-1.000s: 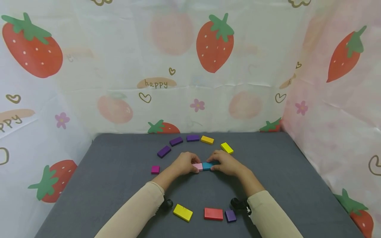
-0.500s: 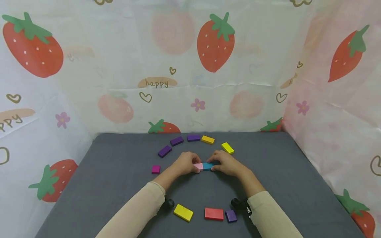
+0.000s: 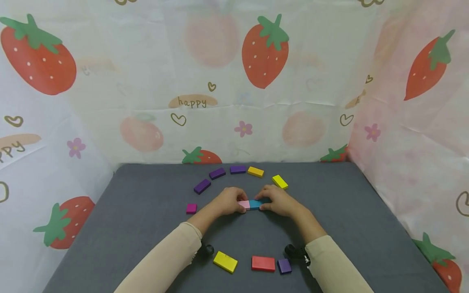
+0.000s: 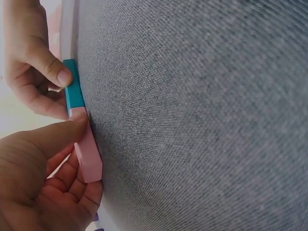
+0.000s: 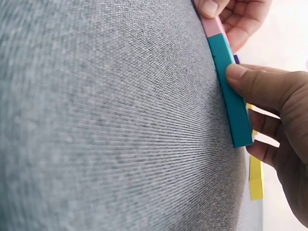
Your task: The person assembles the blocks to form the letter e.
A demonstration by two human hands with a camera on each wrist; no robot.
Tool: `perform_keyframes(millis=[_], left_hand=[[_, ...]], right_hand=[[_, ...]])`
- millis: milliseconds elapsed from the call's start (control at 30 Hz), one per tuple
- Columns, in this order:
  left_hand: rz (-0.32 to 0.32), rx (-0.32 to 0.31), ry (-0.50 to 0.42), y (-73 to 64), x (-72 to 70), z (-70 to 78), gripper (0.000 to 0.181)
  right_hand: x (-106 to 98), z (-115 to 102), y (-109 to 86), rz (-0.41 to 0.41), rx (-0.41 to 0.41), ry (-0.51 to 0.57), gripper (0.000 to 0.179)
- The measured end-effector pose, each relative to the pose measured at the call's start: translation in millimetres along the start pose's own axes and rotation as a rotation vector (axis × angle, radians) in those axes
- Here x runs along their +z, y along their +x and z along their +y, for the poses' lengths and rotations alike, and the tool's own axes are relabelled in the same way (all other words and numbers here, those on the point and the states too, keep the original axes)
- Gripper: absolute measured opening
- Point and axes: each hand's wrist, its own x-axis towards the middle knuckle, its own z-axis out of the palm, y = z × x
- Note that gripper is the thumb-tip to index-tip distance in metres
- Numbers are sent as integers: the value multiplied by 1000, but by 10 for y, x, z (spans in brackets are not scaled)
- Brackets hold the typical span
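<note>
Near the grey counter's (image 3: pixel 146 228) middle, the left hand (image 3: pixel 230 200) pinches a pink block (image 4: pixel 89 156), thumb and fingers parted only by its width; touching its end at 3 o'clock is a teal block (image 5: pixel 236 118), pinched likewise by the right hand (image 3: pixel 279 200). Around them, a magenta block (image 3: pixel 191 208) lies at 9 o'clock, 3 purple blocks (image 3: pixel 217 173) from 10 to 11, a yellow block (image 3: pixel 280 182) at 2.
</note>
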Motion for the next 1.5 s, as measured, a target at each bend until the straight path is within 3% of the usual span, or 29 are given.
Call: perform_keyframes(millis=[333,600,1200,1500], left_hand=[[25,32,21,2,12,30,32],[32,24,61,35,64,41,32],[52,18,68,29,105,116,32],[54,34,56,7,106,146,32]], right_hand=[[-17,-25,-16,23,4,-11,30],[-101,11,-23,104,34,-25,27],[-355,212,-112,251,170,-82,29],[-388,325,-102,260,297,-68,36]])
